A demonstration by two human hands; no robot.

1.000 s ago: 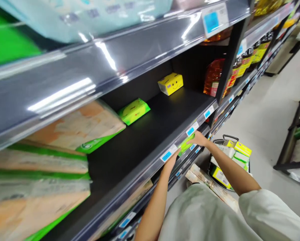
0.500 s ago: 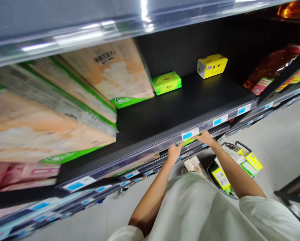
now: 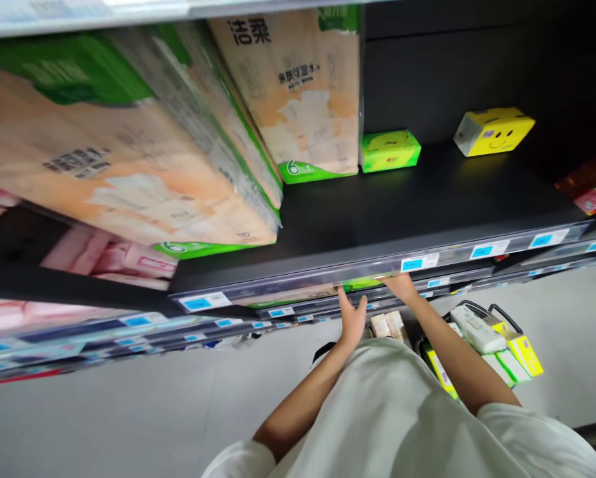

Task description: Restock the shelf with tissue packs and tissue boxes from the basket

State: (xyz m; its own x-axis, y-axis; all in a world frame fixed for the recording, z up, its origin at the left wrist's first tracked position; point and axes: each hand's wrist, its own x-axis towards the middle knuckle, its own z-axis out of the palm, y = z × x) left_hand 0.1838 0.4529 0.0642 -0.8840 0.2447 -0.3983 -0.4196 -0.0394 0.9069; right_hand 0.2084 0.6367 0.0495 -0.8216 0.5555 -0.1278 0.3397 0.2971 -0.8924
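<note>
My left hand (image 3: 352,317) is just below the front edge of the shelf (image 3: 322,275), its thumb spread away from the fingers and nothing visible in its grasp. Beside it, a green pack (image 3: 362,284) shows partly on the level beneath; the shelf edge covers the rest. My right hand (image 3: 400,288) reaches under that same edge, close to the pack's right end. Its fingers are mostly hidden, so whether they grip the pack is unclear.
Large six-packs of tissues (image 3: 322,113) stand at the left. A green tissue pack (image 3: 390,151) and a yellow smiley tissue pack (image 3: 497,131) sit further back. A basket of tissue packs (image 3: 477,328) is on the floor to the right. Pink packs (image 3: 143,259) lie at the far left.
The view has shifted, so the shelf goods appear further right. My left hand has moved down from the shelf edge and its thumb has spread. My right hand remains at the edge.
</note>
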